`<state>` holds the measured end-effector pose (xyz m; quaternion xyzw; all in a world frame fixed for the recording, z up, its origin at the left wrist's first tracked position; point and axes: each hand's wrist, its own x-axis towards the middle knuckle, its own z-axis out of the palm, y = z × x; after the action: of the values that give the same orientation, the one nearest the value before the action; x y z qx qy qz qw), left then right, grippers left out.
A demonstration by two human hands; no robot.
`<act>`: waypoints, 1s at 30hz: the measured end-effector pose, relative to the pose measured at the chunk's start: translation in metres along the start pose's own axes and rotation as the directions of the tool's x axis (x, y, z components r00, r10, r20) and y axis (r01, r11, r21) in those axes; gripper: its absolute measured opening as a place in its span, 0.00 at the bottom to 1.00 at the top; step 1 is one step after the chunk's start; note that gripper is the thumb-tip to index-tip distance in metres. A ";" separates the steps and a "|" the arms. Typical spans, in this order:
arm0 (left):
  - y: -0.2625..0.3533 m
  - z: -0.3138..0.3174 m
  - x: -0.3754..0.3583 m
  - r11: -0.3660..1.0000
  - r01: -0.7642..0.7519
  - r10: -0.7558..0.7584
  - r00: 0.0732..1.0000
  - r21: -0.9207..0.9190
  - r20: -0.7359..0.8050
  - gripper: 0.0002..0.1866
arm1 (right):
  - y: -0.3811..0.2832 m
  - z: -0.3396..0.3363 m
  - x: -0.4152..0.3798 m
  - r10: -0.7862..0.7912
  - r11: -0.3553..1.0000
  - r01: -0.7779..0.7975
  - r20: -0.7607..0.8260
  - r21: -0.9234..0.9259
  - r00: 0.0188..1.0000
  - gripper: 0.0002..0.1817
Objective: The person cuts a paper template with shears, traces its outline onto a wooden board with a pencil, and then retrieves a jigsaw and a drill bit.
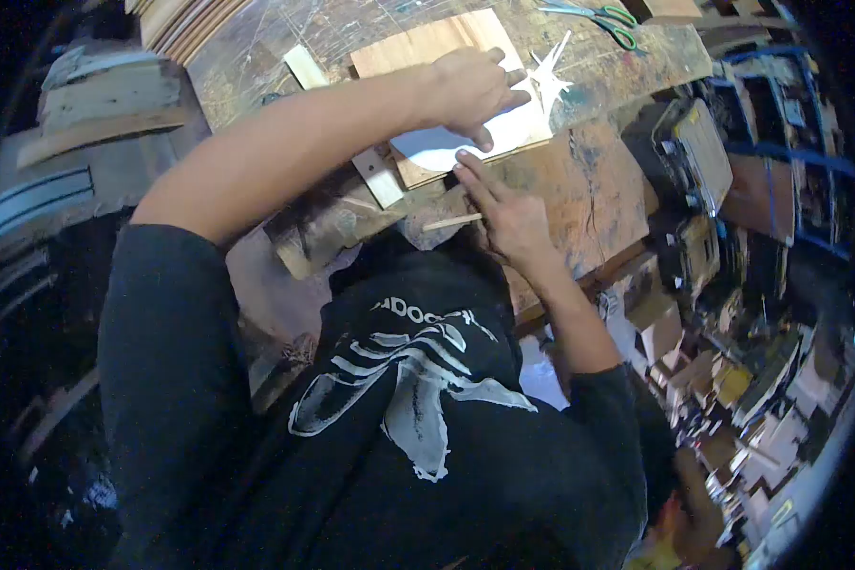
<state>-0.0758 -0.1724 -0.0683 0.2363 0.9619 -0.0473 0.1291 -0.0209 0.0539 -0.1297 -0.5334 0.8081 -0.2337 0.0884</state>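
My left hand [475, 95] lies with its fingers spread on a white paper sheet [427, 150]. The sheet rests on a light wooden board [389, 57] on the workbench. At the board's near edge, my right hand [515, 220] has two fingers stretched to the paper's edge. A thin pale stick, like a pencil [452, 222], pokes out from under this hand and seems gripped in its curled fingers. Beside the board's right edge are white paper scraps [550, 78].
Green-handled scissors [603, 17] lie at the bench's far side. A pale wooden strip [378, 177] sticks out below the board. Stacked wooden pieces [185, 24] stand at far left. Blue shelving [779, 104] and cluttered offcuts [731, 399] fill the right. Another person's arm [698, 503] shows at lower right.
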 end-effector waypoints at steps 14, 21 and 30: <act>-0.015 -0.006 -0.010 0.946 -0.239 0.197 0.961 0.220 0.196 0.79 | -0.034 0.003 0.005 0.195 0.975 -0.198 -0.043 -0.103 0.980 0.21; -0.019 0.000 -0.010 0.943 -0.263 0.237 0.961 0.205 0.146 0.79 | -0.045 0.004 0.014 0.132 0.991 -0.121 -0.238 0.064 0.962 0.18; -0.022 0.002 -0.012 0.941 -0.277 0.263 0.960 0.193 0.097 0.79 | -0.104 0.044 0.031 0.619 0.684 -0.291 -0.322 0.669 0.716 0.10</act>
<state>-0.0752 -0.1978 -0.0661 0.3761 0.9054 -0.1358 0.1428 0.0686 -0.0198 -0.1159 -0.1671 0.8005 -0.5702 0.0782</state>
